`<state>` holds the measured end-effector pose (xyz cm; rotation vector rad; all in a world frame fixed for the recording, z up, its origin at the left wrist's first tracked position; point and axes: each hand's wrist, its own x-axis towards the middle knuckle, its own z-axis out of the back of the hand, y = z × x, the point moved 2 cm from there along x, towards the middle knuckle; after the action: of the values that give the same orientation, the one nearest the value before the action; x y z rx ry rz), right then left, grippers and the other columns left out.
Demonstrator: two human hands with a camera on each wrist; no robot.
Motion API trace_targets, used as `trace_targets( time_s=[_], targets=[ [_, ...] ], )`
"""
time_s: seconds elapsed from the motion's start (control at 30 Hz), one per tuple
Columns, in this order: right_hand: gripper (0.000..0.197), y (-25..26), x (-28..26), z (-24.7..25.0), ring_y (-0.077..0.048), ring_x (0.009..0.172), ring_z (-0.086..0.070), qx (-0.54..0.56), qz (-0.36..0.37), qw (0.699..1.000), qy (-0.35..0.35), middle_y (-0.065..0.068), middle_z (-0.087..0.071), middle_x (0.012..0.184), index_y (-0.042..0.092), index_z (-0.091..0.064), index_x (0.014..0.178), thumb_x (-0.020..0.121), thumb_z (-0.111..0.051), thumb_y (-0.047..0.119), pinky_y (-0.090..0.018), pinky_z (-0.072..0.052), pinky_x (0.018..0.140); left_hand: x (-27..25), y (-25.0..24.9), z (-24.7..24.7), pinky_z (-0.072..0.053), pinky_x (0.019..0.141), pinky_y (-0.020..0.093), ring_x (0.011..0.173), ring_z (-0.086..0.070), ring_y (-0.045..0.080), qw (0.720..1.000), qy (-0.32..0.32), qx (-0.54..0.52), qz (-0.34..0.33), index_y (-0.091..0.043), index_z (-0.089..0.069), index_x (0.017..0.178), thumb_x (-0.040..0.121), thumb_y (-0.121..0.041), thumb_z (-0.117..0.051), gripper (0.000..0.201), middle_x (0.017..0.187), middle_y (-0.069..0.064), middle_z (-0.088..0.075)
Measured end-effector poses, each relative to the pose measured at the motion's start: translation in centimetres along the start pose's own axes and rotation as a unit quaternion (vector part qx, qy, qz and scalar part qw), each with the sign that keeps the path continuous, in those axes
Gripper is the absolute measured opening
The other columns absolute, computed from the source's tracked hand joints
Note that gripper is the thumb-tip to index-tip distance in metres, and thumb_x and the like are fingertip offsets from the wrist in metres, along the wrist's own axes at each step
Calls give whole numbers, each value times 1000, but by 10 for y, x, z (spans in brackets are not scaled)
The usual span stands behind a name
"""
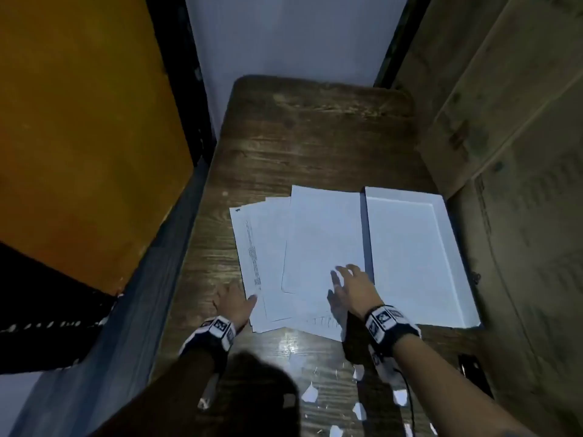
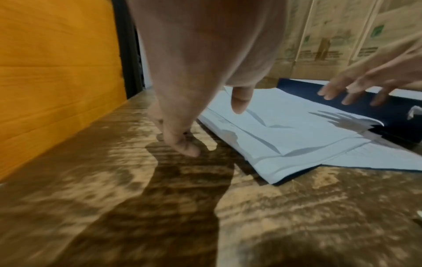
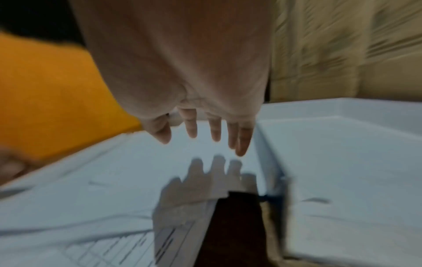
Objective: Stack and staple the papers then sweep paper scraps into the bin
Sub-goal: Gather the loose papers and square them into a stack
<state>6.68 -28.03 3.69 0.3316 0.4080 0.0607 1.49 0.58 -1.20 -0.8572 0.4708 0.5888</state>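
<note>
Several white paper sheets [image 1: 303,253] lie loosely fanned on the wooden table [image 1: 299,137]; one shows printed text along its left side. My left hand [image 1: 239,302] sits at the pile's near left corner, thumb by the paper's edge. In the left wrist view its fingertips [image 2: 182,146] rest on the wood beside the sheets [image 2: 285,130], holding nothing. My right hand [image 1: 345,280] hovers over the pile's near right part with fingers spread, and its fingers [image 3: 214,131] cast a shadow on the paper [image 3: 114,180]. Small white paper scraps [image 1: 309,395] are scattered near the front edge.
A shallow white tray [image 1: 407,200] lies right of the papers, close against them. Cardboard boxes [image 1: 520,152] wall the right side and an orange panel [image 1: 79,137] the left. A small dark object [image 1: 470,370] lies at the near right, too dark to identify.
</note>
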Motion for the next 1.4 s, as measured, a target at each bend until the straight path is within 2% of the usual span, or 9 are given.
trace_targets(
  time_s=[0.13, 0.3, 0.47, 0.63, 0.83, 0.97, 1.1, 1.33, 1.4],
  targets=[
    [54, 16, 10, -15, -41, 132, -28, -62, -38, 996, 45, -9, -24, 147, 24, -26, 141, 92, -42, 41, -57, -38, 98, 16, -30, -23, -38, 119, 57, 141, -44, 47, 998, -47, -30, 31, -1, -31, 151, 65, -68, -56, 112, 153, 25, -46],
    [63, 14, 11, -37, -43, 145, 6, -49, -66, 994, 77, -8, 9, 161, 25, -6, 152, 99, -34, 46, -65, -18, 108, 3, -76, -19, -25, 123, 51, 149, -31, 45, 989, -81, -36, 114, 5, -23, 155, 86, -41, -76, 98, 160, 28, -27],
    [39, 17, 8, -36, -36, 135, -19, -20, -34, 999, -7, -9, -16, 153, 32, -33, 138, 99, -36, 35, -58, -31, 102, 25, -75, -11, -56, 103, 49, 129, -60, 42, 980, -34, -139, 136, 9, -50, 141, 55, -64, -75, 115, 144, 27, -58],
    [44, 17, 14, -33, -43, 134, -10, 15, -96, 993, -60, -20, -3, 154, 33, -49, 111, 88, -43, -4, -61, -30, 101, 29, -75, -5, -62, 88, 49, 124, -66, 46, 979, 6, -154, 134, 13, -55, 138, 70, -46, -83, 94, 139, 31, -63],
    [26, 25, 23, -28, -37, 129, -26, 70, -118, 989, -48, -14, -27, 143, 31, -56, 115, 94, -49, 18, -55, -34, 102, 31, -77, -5, -56, 102, 49, 125, -67, 43, 980, 16, -145, 133, 6, -60, 136, 76, -36, -86, 78, 136, 26, -67],
    [47, 19, 34, -20, -37, 125, -30, 122, -205, 967, -93, -22, -29, 139, 17, -36, 137, 92, -52, 23, -53, -40, 96, 32, -73, -5, -53, 106, 55, 131, -61, 48, 979, 35, -144, 139, 10, -52, 142, 68, -46, -86, 99, 145, 30, -58],
    [64, 19, 50, -19, -37, 126, -34, 140, -257, 954, -66, -23, -35, 137, 9, -26, 144, 91, -57, 27, -51, -43, 96, 28, -80, -8, -57, 81, 35, 106, -70, 37, 976, 47, -175, 117, 13, -60, 134, 80, -32, -85, 75, 134, 29, -66],
    [40, -4, 73, -32, -29, 80, -59, 407, -313, 858, -12, -8, -57, 85, 7, -44, 96, 77, -72, 27, -39, -52, 76, 18, -90, 0, -53, 97, 37, 125, -66, 37, 982, 54, -174, 46, 4, -64, 134, 92, -6, -73, 44, 134, 19, -69],
    [56, -10, 73, -32, -32, 92, -62, 462, -304, 832, 46, -9, -63, 97, 8, -50, 109, 69, -81, 31, -46, -53, 79, 12, -89, 9, -53, 103, 41, 121, -69, 35, 978, 64, -199, -2, 1, -64, 134, 93, -1, -70, 41, 125, 15, -73]
  ],
)
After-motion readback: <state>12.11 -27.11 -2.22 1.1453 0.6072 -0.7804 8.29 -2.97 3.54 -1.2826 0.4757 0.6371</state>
